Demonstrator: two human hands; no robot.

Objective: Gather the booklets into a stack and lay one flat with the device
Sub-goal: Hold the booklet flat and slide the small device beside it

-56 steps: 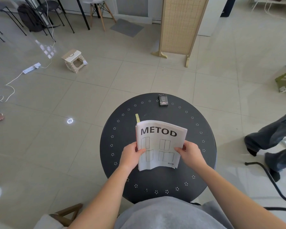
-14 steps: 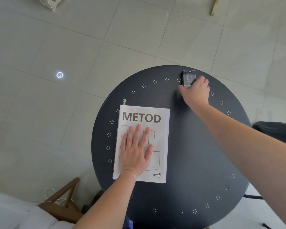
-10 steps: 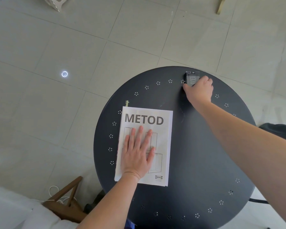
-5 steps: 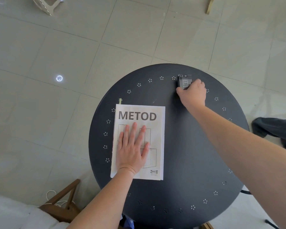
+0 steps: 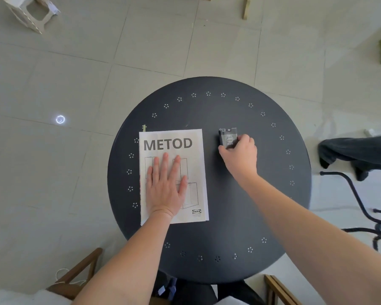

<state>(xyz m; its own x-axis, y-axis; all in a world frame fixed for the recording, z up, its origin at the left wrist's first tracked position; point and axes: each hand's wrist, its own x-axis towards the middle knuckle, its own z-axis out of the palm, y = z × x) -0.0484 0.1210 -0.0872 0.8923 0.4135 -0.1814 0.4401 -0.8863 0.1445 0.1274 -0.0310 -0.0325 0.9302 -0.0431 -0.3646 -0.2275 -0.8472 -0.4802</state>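
Note:
A white booklet stack [image 5: 194, 155] with "METOD" printed on top lies flat on the left half of a round dark table [image 5: 262, 205]. My left hand [image 5: 166, 188] rests on it, palm down, fingers spread. A small black device [image 5: 228, 137] sits just right of the booklet's top corner. My right hand [image 5: 240, 157] grips it from the near side, fingers curled round its lower end. A small yellow-green tab [image 5: 144, 128] pokes out past the booklet's top left corner.
A pale low stool [image 5: 31, 12] stands on the tiled floor at the far left. Another person's dark-trousered legs [image 5: 359, 153] and a black chair base [image 5: 361, 208] are right of the table. Wooden chair parts [image 5: 75, 278] flank the near edge.
My right hand has drawn the device from the table's far edge toward me, to beside the booklet's top right corner. My left hand has stayed flat on the booklet.

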